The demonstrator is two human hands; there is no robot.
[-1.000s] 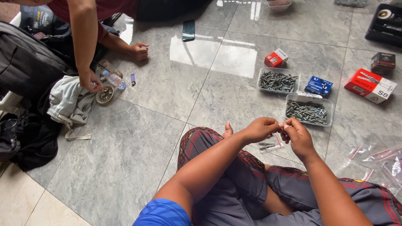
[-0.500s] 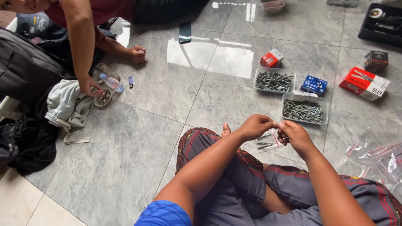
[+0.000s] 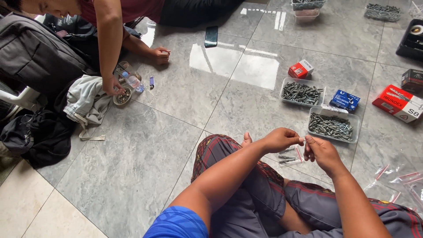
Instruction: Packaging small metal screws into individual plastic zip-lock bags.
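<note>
My left hand [image 3: 281, 139] and my right hand [image 3: 322, 152] meet fingertip to fingertip above my crossed legs, pinching a small grey fastener [image 3: 303, 140] between them. Just beyond them, on the floor, lies a small clear bag with a red strip [image 3: 289, 155] holding a few grey pieces. A clear tray of grey fasteners [image 3: 333, 125] stands right behind my hands, and a second such tray [image 3: 302, 93] sits a little farther back.
A small red box [image 3: 301, 69], a blue box [image 3: 345, 100] and a red-and-white box [image 3: 398, 102] lie around the trays. Empty clear bags [image 3: 403, 177] lie at right. Another person [image 3: 112, 48] leans over a small dish [image 3: 122, 96] at left, near a backpack [image 3: 37, 53]. A phone [image 3: 211, 36] lies farther back.
The view has tilted up slightly, so everything sits lower in the frame. My hands stay together on the small fastener. The other person's hand still hovers at the dish.
</note>
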